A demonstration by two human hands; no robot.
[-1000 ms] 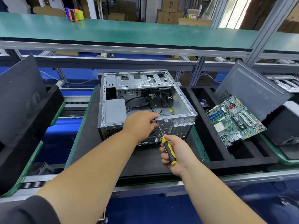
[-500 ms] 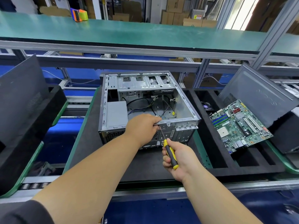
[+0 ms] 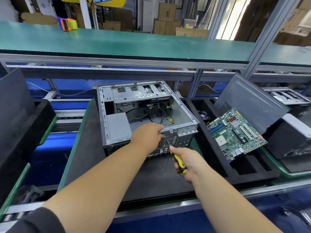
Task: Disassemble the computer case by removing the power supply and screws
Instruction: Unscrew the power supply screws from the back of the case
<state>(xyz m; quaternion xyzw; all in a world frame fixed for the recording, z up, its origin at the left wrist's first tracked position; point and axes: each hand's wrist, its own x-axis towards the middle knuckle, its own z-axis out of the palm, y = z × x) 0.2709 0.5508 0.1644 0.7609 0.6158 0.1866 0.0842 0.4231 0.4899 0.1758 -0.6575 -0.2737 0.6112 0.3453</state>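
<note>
Behind a long green shelf point(image 3: 117, 42) stand stacked cardboard boxes. On the black foam worktop point(image 3: 94, 148), near its middle, lies the open grey metal computer case point(image 3: 178, 113), its grey boxy power supply point(image 3: 117, 126) at the near left inside. Left hand point(image 3: 148, 137), grip clamped on the case's near rim. Right hand point(image 3: 188, 162), grip clamped on a yellow-and-black screwdriver point(image 3: 179, 161), tip at the case's near face. A green motherboard point(image 3: 235, 133) lies toward the right edge.

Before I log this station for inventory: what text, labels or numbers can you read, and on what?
Nothing reads clearly.
Motherboard: printing too small.
Cardboard boxes: marks blurred.
Red-and-white sticker on one box: illegible.
Computer case: no legible label.
Screwdriver: no marking shows.
</note>
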